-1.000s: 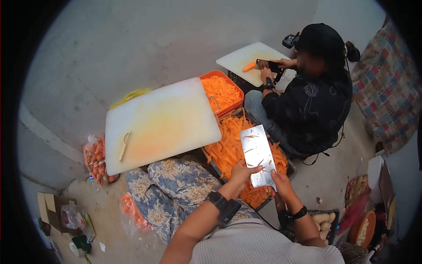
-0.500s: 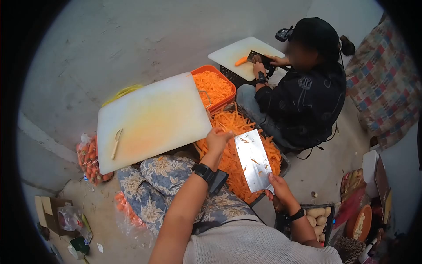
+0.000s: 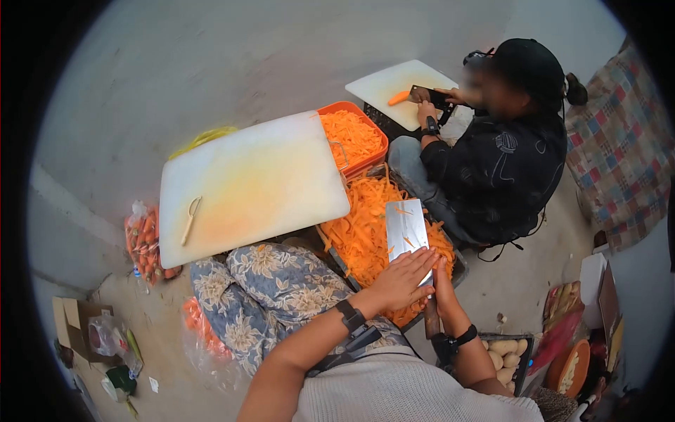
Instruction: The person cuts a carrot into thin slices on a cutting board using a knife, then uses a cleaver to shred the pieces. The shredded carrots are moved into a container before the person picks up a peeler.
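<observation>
A cleaver with a broad metal blade is held over a heap of shredded carrot, its wooden handle pointing back toward me. Bits of carrot stick to the blade. My left hand lies flat across the lower blade, fingers stretched out and together. At the blade's right edge, near the handle, my right hand holds the cleaver; its fingers are partly hidden. To the left, a large white cutting board bears a peeler.
An orange tub of shredded carrot stands behind the heap. Beside it a person holds another cleaver near a carrot on a second board. Bagged carrots sit left; a crate of potatoes is at right.
My left hand has moved from the blade's far left corner down onto its lower face. My right hand has shifted up along the blade, uncovering the handle. Fewer carrot bits show on the blade.
</observation>
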The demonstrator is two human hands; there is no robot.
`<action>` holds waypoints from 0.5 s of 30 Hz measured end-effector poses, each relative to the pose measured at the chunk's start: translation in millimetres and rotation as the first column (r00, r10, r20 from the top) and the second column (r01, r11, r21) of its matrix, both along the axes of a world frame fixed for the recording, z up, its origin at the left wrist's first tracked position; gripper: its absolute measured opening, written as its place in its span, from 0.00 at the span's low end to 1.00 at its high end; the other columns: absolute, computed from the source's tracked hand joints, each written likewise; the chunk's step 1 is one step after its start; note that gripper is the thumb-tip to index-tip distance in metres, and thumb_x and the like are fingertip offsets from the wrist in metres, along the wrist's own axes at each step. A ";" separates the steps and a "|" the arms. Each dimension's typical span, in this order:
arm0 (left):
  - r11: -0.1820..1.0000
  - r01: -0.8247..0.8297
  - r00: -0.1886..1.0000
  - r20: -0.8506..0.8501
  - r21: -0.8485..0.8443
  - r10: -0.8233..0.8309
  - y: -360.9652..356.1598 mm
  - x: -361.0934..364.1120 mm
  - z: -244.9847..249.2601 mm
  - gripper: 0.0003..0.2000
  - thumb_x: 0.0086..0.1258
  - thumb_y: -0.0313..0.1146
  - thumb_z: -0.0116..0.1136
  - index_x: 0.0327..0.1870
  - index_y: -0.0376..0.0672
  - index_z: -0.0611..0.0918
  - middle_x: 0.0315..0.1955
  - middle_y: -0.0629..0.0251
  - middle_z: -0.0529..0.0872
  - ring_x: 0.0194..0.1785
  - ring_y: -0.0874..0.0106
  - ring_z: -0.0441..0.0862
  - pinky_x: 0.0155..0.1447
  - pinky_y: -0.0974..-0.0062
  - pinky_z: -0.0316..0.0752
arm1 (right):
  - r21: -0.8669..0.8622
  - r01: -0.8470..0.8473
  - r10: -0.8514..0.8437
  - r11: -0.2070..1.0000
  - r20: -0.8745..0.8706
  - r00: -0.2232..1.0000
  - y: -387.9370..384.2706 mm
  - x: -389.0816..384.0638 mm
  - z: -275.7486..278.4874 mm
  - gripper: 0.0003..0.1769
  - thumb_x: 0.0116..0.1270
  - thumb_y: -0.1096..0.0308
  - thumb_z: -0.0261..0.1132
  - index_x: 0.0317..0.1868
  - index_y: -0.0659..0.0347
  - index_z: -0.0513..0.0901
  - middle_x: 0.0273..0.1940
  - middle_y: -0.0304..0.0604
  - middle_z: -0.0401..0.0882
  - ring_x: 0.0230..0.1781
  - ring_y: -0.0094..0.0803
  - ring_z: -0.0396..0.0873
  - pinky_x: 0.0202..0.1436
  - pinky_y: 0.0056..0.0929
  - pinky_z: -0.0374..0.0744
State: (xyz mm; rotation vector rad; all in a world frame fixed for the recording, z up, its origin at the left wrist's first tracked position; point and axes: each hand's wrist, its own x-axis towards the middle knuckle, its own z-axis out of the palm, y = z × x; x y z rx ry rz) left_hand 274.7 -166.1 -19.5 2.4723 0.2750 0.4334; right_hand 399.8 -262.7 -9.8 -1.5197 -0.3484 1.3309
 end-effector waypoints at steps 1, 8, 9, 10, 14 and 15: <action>1.000 -0.009 1.000 0.002 -0.006 0.009 -1.3 -1.1 -2.2 0.35 0.75 0.56 0.41 0.75 0.39 0.58 0.75 0.52 0.56 0.78 0.58 0.52 0.77 0.56 0.48 | 0.008 -0.022 0.022 1.000 -0.034 0.999 -0.5 0.5 0.3 0.47 0.69 0.25 0.32 0.47 0.64 0.75 0.17 0.37 0.73 0.09 0.22 0.69 0.13 0.20 0.72; 0.989 -0.073 0.997 -0.022 0.125 0.076 9.7 1.0 -6.9 0.38 0.73 0.59 0.42 0.75 0.38 0.58 0.75 0.52 0.55 0.78 0.57 0.51 0.77 0.55 0.48 | 0.034 -0.154 0.157 0.987 -0.084 0.984 -8.2 6.7 -6.4 0.47 0.68 0.24 0.30 0.47 0.63 0.74 0.17 0.39 0.74 0.09 0.23 0.69 0.12 0.20 0.72; 0.986 -0.091 0.995 -0.016 0.139 0.094 13.4 2.6 -8.2 0.38 0.73 0.59 0.41 0.75 0.38 0.57 0.75 0.52 0.54 0.78 0.56 0.50 0.77 0.55 0.48 | 0.014 -0.155 0.155 0.988 -0.039 0.987 -8.2 4.9 -2.2 0.46 0.68 0.24 0.31 0.48 0.61 0.74 0.17 0.39 0.73 0.09 0.22 0.69 0.12 0.20 0.72; 0.986 -0.095 0.995 -0.012 0.135 0.098 18.1 4.0 -9.1 0.38 0.73 0.59 0.41 0.75 0.38 0.57 0.75 0.52 0.54 0.78 0.56 0.50 0.77 0.55 0.48 | -0.006 -0.156 0.156 0.988 0.008 0.988 -7.4 3.7 0.7 0.45 0.68 0.24 0.32 0.48 0.60 0.75 0.17 0.39 0.73 0.09 0.22 0.68 0.12 0.19 0.71; 0.972 -0.184 0.980 -0.052 0.146 0.194 43.0 5.7 -11.8 0.38 0.75 0.58 0.39 0.75 0.37 0.55 0.76 0.52 0.52 0.79 0.57 0.48 0.78 0.55 0.45 | 0.004 -0.163 0.163 0.987 -0.002 0.987 -18.5 0.6 2.3 0.42 0.68 0.25 0.34 0.49 0.57 0.74 0.17 0.38 0.73 0.10 0.22 0.67 0.14 0.19 0.70; 0.962 -0.220 0.966 -0.099 0.159 0.237 50.3 4.7 -15.9 0.37 0.75 0.58 0.38 0.75 0.37 0.55 0.76 0.52 0.52 0.79 0.57 0.48 0.78 0.55 0.45 | -0.011 -0.171 0.171 0.985 -0.002 0.985 -21.8 -1.4 3.7 0.42 0.69 0.25 0.35 0.49 0.56 0.74 0.17 0.38 0.73 0.11 0.22 0.67 0.15 0.19 0.70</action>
